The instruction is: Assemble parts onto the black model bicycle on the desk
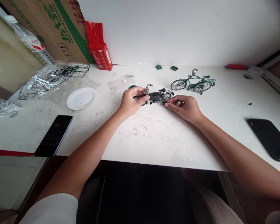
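Between my two hands a black model bicycle (156, 97) stands upright on the white table, its handlebar to the left and its rear wheel to the right. My left hand (133, 101) is closed on its front end, with thumb and fingers near the front wheel and below the handlebar. At the lower rear wheel, the fingertips of my right hand (185, 107) pinch the bicycle's edge; the exact part there is too small to make out. Behind my right hand a green model bicycle (196, 82) stands by itself.
Two small green pieces (158, 67) lie by the wall. At left are a white paper plate (81, 99), plastic bags, part frames (72, 71), a red box (100, 56), a carton and bottles. A phone (53, 135) lies left, a black phone (269, 138) right; a red tool (237, 66) lies far right.
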